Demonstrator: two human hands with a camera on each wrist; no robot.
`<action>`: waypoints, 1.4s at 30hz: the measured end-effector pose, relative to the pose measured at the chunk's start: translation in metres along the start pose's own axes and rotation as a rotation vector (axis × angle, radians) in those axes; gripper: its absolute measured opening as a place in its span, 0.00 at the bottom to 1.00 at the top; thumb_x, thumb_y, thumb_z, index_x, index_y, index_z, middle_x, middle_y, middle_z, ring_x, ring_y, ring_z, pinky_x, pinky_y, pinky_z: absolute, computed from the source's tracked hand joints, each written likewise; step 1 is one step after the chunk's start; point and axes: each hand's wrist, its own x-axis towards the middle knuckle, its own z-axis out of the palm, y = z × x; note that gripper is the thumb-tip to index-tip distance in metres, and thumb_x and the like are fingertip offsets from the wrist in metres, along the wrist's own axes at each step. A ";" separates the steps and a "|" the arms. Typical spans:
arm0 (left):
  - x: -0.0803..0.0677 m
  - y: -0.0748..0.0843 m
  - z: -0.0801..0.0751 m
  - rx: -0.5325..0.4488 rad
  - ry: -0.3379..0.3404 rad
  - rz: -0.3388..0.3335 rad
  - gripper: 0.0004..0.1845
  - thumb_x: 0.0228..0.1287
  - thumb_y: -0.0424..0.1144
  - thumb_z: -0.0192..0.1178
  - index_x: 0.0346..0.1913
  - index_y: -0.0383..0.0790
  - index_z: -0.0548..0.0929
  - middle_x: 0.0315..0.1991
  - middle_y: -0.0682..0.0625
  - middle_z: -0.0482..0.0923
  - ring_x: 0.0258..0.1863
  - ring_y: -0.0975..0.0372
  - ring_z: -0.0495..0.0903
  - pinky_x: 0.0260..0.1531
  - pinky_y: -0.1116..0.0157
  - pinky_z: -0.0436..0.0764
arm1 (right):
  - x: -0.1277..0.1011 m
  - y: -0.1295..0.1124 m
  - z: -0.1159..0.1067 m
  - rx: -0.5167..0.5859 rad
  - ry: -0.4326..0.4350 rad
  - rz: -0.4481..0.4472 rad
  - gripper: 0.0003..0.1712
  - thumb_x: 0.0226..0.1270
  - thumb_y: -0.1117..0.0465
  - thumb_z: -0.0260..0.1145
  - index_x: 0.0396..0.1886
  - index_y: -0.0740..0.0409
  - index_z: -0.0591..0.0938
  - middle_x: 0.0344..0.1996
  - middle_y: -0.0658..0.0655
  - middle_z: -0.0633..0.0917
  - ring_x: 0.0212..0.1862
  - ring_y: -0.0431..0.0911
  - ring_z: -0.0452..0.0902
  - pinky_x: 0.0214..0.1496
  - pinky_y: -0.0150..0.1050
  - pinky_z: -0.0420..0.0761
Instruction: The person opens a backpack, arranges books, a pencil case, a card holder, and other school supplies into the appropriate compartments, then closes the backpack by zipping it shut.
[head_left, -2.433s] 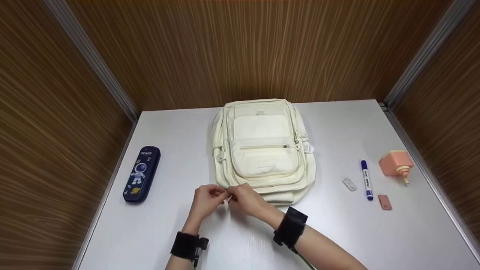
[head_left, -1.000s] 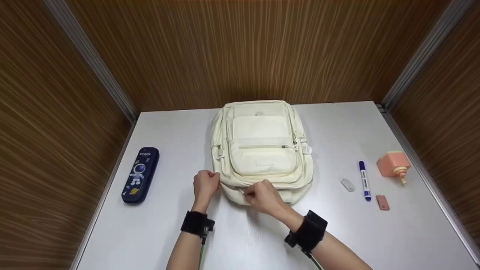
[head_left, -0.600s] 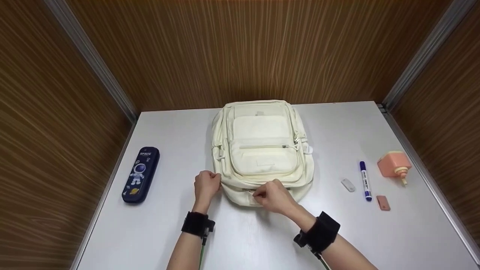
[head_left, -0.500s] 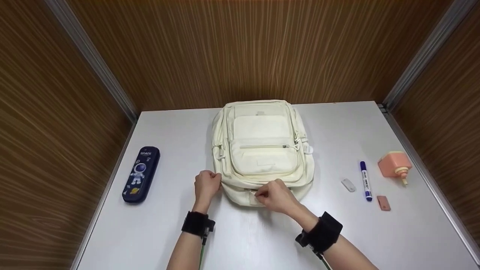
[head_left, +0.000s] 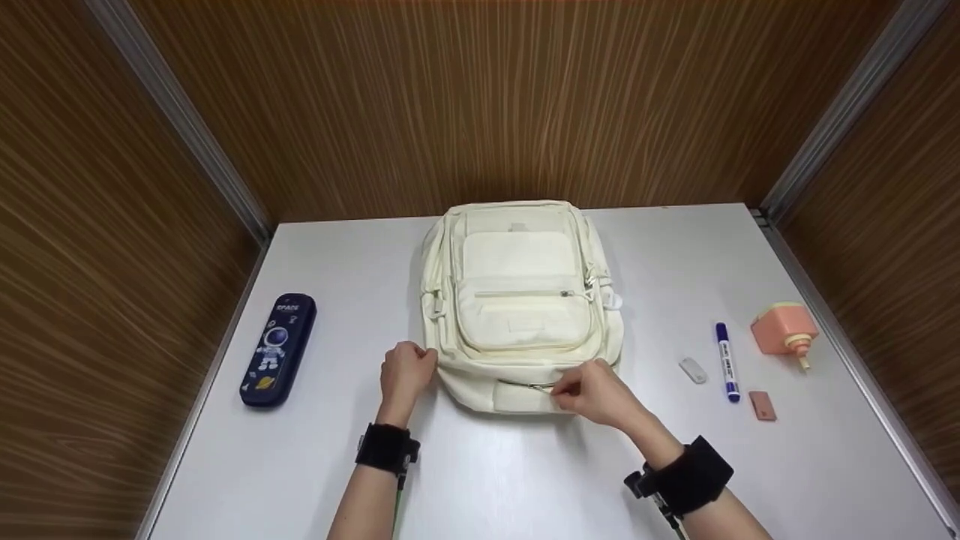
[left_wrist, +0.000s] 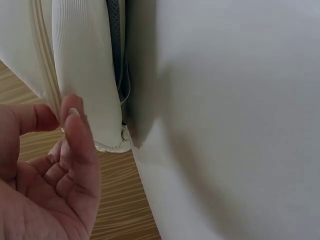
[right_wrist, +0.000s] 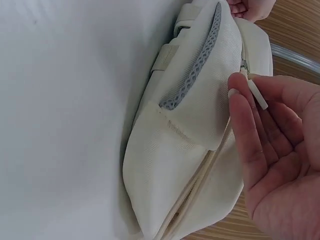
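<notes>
A cream backpack (head_left: 523, 259) lies flat on the table, its front pockets facing up. At its lower left corner, my left hand (head_left: 406, 373) pinches the fabric edge beside a zipper; the left wrist view shows thumb and fingertips meeting at the zipper tape (left_wrist: 46, 65). My right hand (head_left: 598, 394) holds a white zipper pull (right_wrist: 258, 95) between thumb and fingers, at the near end of the bag, right of the handle (head_left: 517, 398). In the right wrist view the metal slider (right_wrist: 244, 65) shows just above that pull, and a parted stretch of zipper (right_wrist: 185, 202) runs farther down.
A navy pencil case (head_left: 278, 351) with an astronaut print lies on the left. To the right are a white eraser (head_left: 693, 370), a blue-capped marker (head_left: 727, 363), a reddish-brown eraser (head_left: 763, 406) and a salmon-coloured bottle (head_left: 785, 330). Wood-patterned panels (head_left: 510, 105) enclose the table (head_left: 480, 480).
From beside my left hand, my right hand has moved rightward along the bag's near end with the zipper pull, uncovering the handle. My left hand shifted slightly up to the corner and stayed there.
</notes>
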 end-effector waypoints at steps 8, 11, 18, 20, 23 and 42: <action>-0.008 0.012 0.006 -0.016 0.175 0.271 0.08 0.60 0.36 0.64 0.38 0.35 0.80 0.35 0.44 0.78 0.36 0.50 0.79 0.37 0.53 0.77 | 0.002 -0.009 0.014 -0.015 0.078 0.122 0.08 0.52 0.65 0.78 0.21 0.51 0.86 0.17 0.40 0.82 0.19 0.33 0.75 0.20 0.31 0.75; -0.017 0.023 0.012 -0.069 0.174 0.550 0.08 0.59 0.35 0.67 0.38 0.35 0.81 0.38 0.46 0.78 0.40 0.52 0.77 0.42 0.55 0.76 | 0.003 -0.014 0.020 -0.061 0.130 0.158 0.07 0.51 0.66 0.77 0.22 0.53 0.86 0.16 0.41 0.81 0.17 0.33 0.73 0.19 0.31 0.74; -0.039 0.041 0.033 0.107 -0.013 0.964 0.17 0.61 0.45 0.68 0.50 0.42 0.84 0.47 0.51 0.81 0.49 0.57 0.77 0.52 0.58 0.74 | 0.006 -0.021 0.028 -0.208 0.185 0.108 0.05 0.51 0.68 0.72 0.22 0.53 0.89 0.17 0.43 0.83 0.20 0.34 0.72 0.22 0.33 0.73; -0.041 0.044 0.038 0.167 0.011 0.986 0.14 0.61 0.44 0.69 0.48 0.44 0.86 0.44 0.52 0.82 0.46 0.57 0.78 0.48 0.59 0.75 | 0.006 -0.020 0.029 -0.220 0.186 0.101 0.05 0.51 0.67 0.73 0.23 0.52 0.89 0.19 0.44 0.85 0.21 0.34 0.74 0.23 0.33 0.74; -0.043 0.046 0.042 0.169 0.073 0.969 0.08 0.58 0.42 0.70 0.39 0.45 0.88 0.39 0.54 0.84 0.40 0.58 0.81 0.41 0.61 0.78 | 0.006 -0.019 0.029 -0.221 0.194 0.108 0.05 0.51 0.66 0.74 0.22 0.51 0.89 0.18 0.43 0.84 0.22 0.34 0.74 0.24 0.33 0.74; -0.041 0.044 0.044 0.111 0.156 0.905 0.13 0.57 0.42 0.70 0.20 0.47 0.79 0.25 0.57 0.85 0.22 0.63 0.83 0.16 0.63 0.74 | -0.011 0.010 -0.011 -0.152 0.149 0.139 0.08 0.54 0.66 0.72 0.19 0.50 0.87 0.13 0.40 0.80 0.16 0.33 0.71 0.21 0.33 0.72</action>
